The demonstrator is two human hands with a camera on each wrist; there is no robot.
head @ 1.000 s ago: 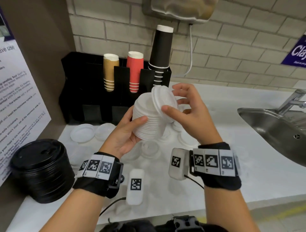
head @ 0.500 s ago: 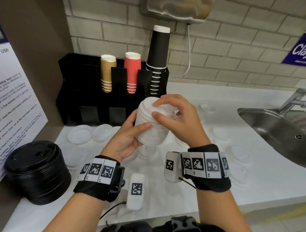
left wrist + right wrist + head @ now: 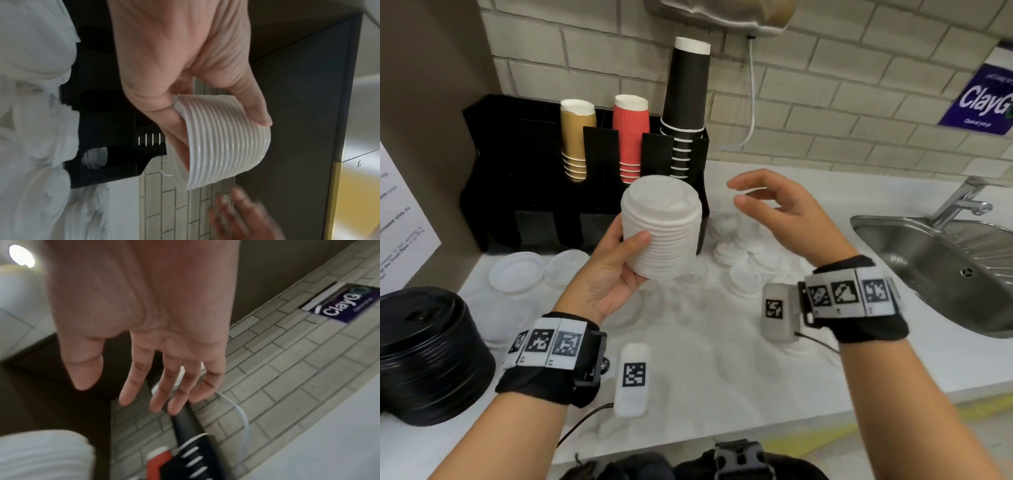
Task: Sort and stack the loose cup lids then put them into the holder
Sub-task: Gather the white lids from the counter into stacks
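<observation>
My left hand grips a tall stack of white cup lids, thumb on its near side, held above the counter in front of the black holder. In the left wrist view the ribbed white lid stack sits between thumb and fingers. My right hand hovers to the right of the stack, empty, fingers loosely spread; the right wrist view shows its fingers straight. Loose white lids lie scattered on the counter below it, and clear lids lie at the left.
The holder carries gold cups, red cups and tall black cups. A stack of black lids stands at the front left. A steel sink with tap is at the right. A side wall with a notice bounds the left.
My right hand pressed a white lid onto the top of the stack, then let go and drew away to the right. The left hand kept hold of the stack.
</observation>
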